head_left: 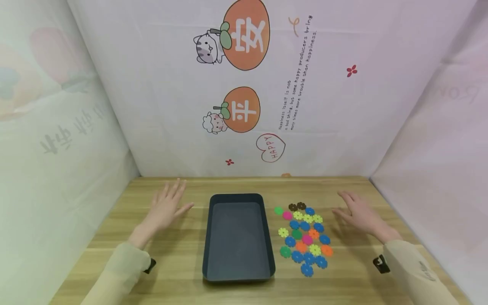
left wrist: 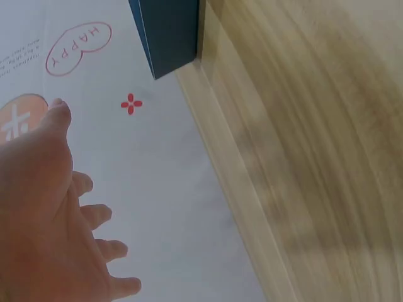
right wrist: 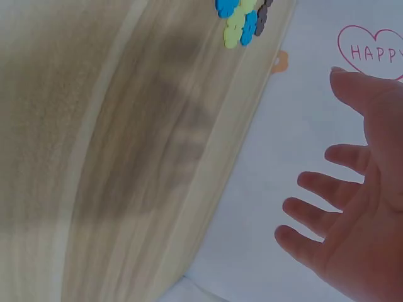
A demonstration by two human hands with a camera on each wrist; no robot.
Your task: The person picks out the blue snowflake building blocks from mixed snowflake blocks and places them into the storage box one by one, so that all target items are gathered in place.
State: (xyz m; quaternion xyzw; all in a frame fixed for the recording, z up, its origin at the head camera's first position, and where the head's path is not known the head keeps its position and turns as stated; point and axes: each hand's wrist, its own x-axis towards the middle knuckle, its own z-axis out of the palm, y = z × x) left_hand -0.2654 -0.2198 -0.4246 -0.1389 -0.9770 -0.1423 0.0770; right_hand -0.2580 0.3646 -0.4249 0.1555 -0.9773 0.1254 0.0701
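Observation:
A dark rectangular tray (head_left: 238, 241) lies on the wooden table with nothing in it. To its right, several flat flower-shaped plastic discs (head_left: 305, 225) are spread out in blue, green, yellow, orange, pink and brown. Left of the tray, my left hand (head_left: 165, 209) hovers with fingers spread and holds nothing; the left wrist view shows the palm (left wrist: 44, 207) beside a corner of the tray. My right hand (head_left: 360, 214) is to the right of the discs, its fingers extended and grasping nothing. A few discs (right wrist: 242, 22) show at the top of the right wrist view.
White printed cloth walls (head_left: 171, 106) enclose the table (head_left: 183, 271) at the back and both sides. The back wall meets the table just beyond the tray and discs. Each sleeve has a small black device (head_left: 381, 264) under the wrist.

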